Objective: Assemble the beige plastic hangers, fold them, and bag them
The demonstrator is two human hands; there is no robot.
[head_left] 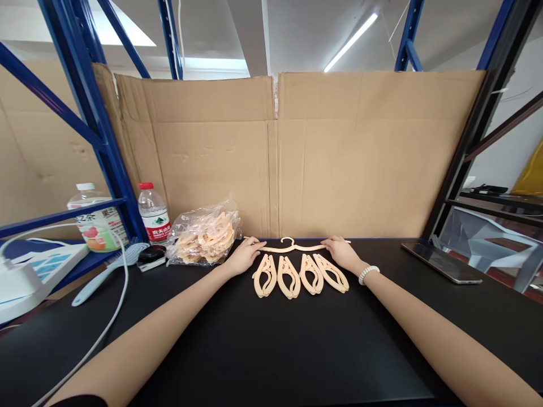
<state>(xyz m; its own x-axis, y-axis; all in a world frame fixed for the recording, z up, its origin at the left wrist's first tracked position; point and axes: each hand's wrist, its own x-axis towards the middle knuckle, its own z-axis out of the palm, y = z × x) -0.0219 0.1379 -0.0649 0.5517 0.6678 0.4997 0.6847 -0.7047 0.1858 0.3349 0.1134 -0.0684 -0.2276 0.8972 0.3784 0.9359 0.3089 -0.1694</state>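
An unfolded cream plastic clothes hanger (pixel 292 247) lies across the black table, its hook pointing away from me. My left hand (pixel 246 255) is closed around its left arm, fingers bent over the plastic. At the opposite end, my right hand (pixel 340 252), with a white beaded bracelet at the wrist, grips the right arm of the hanger. Just in front of it, several folded cream hangers (pixel 289 278) lie side by side in a row between my hands. Left of my left hand sits a clear plastic bag (pixel 206 233) with more folded hangers inside.
A red-capped water bottle (pixel 153 213), a larger drink bottle (pixel 95 217), a light blue brush (pixel 106 275) and a white power strip (pixel 46 265) with a cable stand at left. A phone (pixel 441 263) lies at right. Cardboard (pixel 360 158) walls the back.
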